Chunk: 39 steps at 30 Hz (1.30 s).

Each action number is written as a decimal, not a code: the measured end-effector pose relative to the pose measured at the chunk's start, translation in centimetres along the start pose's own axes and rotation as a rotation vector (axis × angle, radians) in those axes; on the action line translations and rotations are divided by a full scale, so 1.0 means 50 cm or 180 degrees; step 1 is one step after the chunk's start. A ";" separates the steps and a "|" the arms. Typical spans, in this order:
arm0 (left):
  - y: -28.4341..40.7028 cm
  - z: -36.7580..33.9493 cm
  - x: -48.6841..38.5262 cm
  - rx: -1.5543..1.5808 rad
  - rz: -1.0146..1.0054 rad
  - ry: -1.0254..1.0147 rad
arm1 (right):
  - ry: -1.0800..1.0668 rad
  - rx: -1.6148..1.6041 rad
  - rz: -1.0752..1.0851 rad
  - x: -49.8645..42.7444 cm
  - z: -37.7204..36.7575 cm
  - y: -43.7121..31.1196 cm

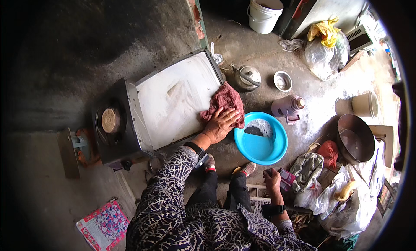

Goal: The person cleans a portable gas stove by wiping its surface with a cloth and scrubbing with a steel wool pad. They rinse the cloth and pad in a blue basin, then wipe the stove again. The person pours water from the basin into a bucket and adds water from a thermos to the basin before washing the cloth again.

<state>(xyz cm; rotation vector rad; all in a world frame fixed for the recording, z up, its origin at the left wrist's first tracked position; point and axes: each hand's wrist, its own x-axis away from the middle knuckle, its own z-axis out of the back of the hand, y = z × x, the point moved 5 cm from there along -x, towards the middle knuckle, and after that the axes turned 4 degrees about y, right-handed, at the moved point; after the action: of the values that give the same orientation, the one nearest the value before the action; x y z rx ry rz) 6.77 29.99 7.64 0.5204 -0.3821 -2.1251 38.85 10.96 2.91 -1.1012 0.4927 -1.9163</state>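
Observation:
My left hand lies spread on a red checked cloth, which covers the right edge of a white flat top with a dark rim. Grey smears mark the middle of that top. Just to the right of the cloth, a blue plastic basin holds water with suds. My right hand is below the basin with its fingers curled; whether something is inside them cannot be made out. A pink and purple packet is beside it.
A metal kettle, a steel bowl and a pink vacuum flask stand beyond the basin. At left is a black stove. Plastic bags and a large brown pot are at right; a white bucket is at the top.

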 end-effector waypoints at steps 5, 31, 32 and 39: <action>0.022 -0.007 0.019 0.1168 0.0179 0.0576 | 0.0006 -0.0143 -0.0149 0.002 0.012 0.030; -0.408 0.239 0.106 -0.0814 0.3134 0.0907 | -0.0290 0.0328 -0.0260 0.016 -0.046 0.025; -0.406 0.224 0.105 -0.1206 0.3230 0.0624 | -0.0237 0.0296 -0.0138 0.015 -0.046 0.024; -0.347 0.167 0.114 -0.1648 0.2517 0.0454 | -0.0269 0.0429 -0.0149 0.007 -0.079 0.034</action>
<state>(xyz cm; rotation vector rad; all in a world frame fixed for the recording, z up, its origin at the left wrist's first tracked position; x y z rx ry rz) -12.43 35.60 5.75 0.1638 0.0589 -1.3296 36.27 9.44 -0.18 -1.1088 0.2892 -1.9051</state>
